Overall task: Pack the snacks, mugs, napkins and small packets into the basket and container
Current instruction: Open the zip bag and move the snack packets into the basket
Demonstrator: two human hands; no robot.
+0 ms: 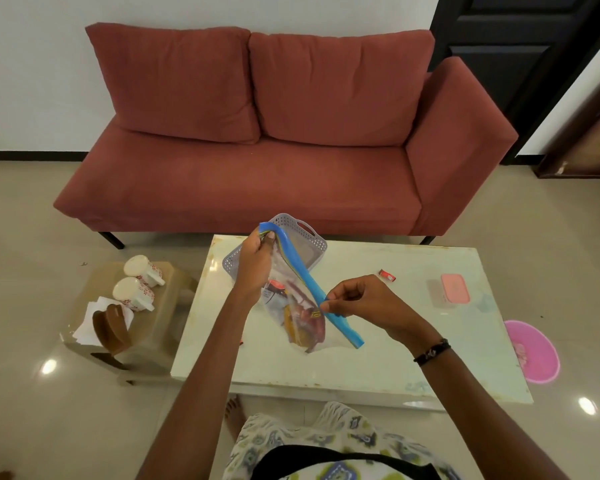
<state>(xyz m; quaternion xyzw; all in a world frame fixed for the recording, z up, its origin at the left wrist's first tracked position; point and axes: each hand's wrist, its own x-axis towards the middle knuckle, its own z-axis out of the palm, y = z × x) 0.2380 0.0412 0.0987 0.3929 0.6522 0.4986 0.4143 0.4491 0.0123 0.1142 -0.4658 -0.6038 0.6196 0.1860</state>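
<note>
I hold a clear zip bag [293, 311] with a blue seal strip over the white table [361, 358]; snack packets show through it. My left hand [255, 263] pinches the strip's upper end. My right hand [357, 299] pinches the strip lower down, near its middle. Behind the bag sits a grey perforated basket [314, 242]. A clear container with a pink lid [452, 289] stands at the table's right. A small red packet [387, 275] lies between them. Two white floral mugs [137, 284] and white napkins [92, 323] in a brown holder rest on a side stool to the left.
A red sofa [274, 133] stands beyond the table. A pink round lid or bowl [534, 351] lies on the floor at the right. The beige stool [136, 327] sits close to the table's left edge. My knees are at the table's near edge.
</note>
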